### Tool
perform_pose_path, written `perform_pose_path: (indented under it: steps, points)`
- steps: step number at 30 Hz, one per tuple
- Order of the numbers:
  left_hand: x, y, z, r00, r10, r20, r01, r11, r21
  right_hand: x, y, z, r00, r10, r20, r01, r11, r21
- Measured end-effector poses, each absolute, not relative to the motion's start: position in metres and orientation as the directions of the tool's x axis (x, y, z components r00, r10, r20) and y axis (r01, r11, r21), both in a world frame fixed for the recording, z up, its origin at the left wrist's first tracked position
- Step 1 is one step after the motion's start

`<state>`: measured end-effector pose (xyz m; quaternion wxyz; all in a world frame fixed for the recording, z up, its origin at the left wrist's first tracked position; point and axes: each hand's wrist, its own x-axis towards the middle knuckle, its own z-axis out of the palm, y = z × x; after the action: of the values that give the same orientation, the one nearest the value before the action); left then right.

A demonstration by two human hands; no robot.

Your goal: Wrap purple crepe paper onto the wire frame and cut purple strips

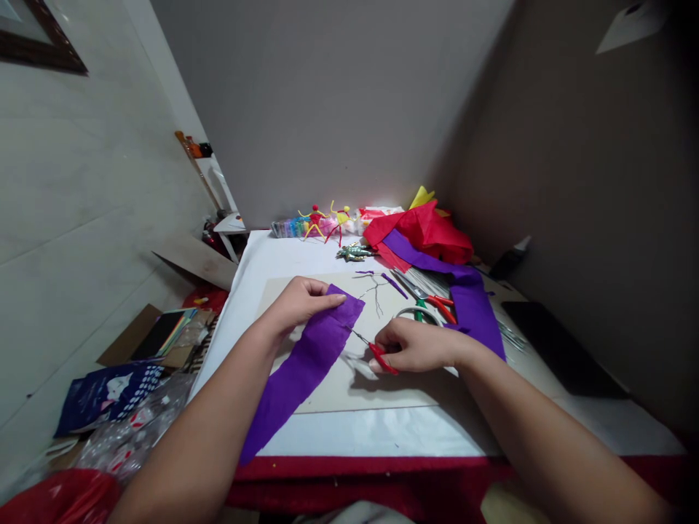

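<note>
My left hand point(303, 302) pinches the upper end of a purple crepe-like strip point(306, 360), which hangs slanting down toward the table's front edge. My right hand point(412, 346) grips small scissors with red handles point(384, 359). Their blades meet the strip's right edge just below my left thumb. Beneath both hands lies a pale board point(333, 402). On it, beyond the hands, rest a bent thin wire shape point(376, 295) and a short purple-wrapped piece point(395, 285). A white ring-shaped roll point(429, 313) lies just past my right hand.
Larger scissors with red handles point(443, 308) lie beyond the roll. Red material point(426, 233) and a longer purple strip point(480, 313) are heaped at the back right. Red and yellow stick figures point(315, 220) stand at the back. A black flat object point(560, 353) lies right.
</note>
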<state>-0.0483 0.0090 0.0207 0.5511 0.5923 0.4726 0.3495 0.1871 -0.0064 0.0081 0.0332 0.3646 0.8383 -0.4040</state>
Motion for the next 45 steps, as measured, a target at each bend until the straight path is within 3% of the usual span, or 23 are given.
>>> perform_pose_path:
  steps: [45]
  points:
    - [-0.0425, 0.0078, 0.0235, 0.327, 0.941, -0.084, 0.211, 0.014, 0.977, 0.1805, -0.0088, 0.0062, -0.726, 0.597, -0.341, 0.632, 0.383, -0.674]
